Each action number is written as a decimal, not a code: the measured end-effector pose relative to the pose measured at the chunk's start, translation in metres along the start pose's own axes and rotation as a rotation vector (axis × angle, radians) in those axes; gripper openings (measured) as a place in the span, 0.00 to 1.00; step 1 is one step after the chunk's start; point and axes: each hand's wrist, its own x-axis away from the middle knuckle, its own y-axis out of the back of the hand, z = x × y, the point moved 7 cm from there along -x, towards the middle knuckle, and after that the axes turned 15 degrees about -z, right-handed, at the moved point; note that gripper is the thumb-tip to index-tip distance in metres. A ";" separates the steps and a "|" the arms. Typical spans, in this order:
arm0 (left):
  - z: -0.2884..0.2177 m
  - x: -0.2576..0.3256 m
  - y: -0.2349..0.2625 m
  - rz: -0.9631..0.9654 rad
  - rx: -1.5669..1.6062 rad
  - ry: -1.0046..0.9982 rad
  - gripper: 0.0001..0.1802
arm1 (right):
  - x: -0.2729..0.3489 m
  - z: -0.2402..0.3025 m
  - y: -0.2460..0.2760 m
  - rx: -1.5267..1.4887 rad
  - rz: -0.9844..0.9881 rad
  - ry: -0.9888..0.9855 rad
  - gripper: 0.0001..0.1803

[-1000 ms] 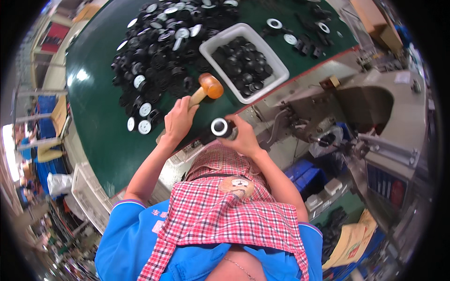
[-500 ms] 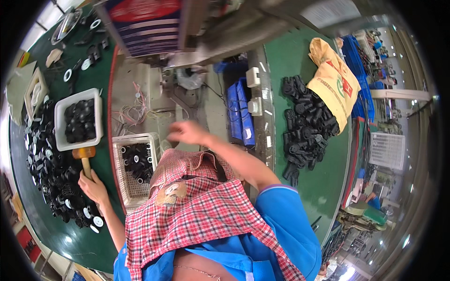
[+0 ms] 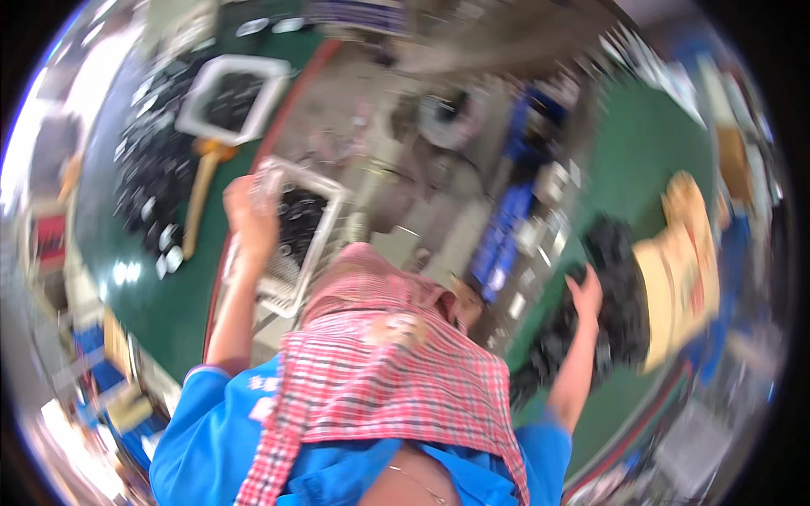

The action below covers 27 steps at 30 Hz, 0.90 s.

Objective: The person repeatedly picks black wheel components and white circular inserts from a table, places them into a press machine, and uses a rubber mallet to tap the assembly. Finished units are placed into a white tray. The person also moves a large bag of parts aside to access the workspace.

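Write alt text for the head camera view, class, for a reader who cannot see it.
A blurred fisheye view looks down on a person in a blue shirt and red checked apron. Their left hand rests at a white mesh basket of black parts, and their right hand reaches a pile of black parts on a green table. A wooden mallet lies to the left.

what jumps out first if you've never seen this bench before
The red checked apron over a blue shirt fills the lower middle. The left hand rests at a white basket of black parts, with a wooden mallet lying on the green table further left. The right hand reaches toward a heap of black parts beside a yellow bag; the picture is blurred.
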 end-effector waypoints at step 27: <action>0.064 -0.097 0.055 0.040 0.478 0.352 0.19 | 0.051 0.620 -0.133 -1.667 1.141 -0.189 0.49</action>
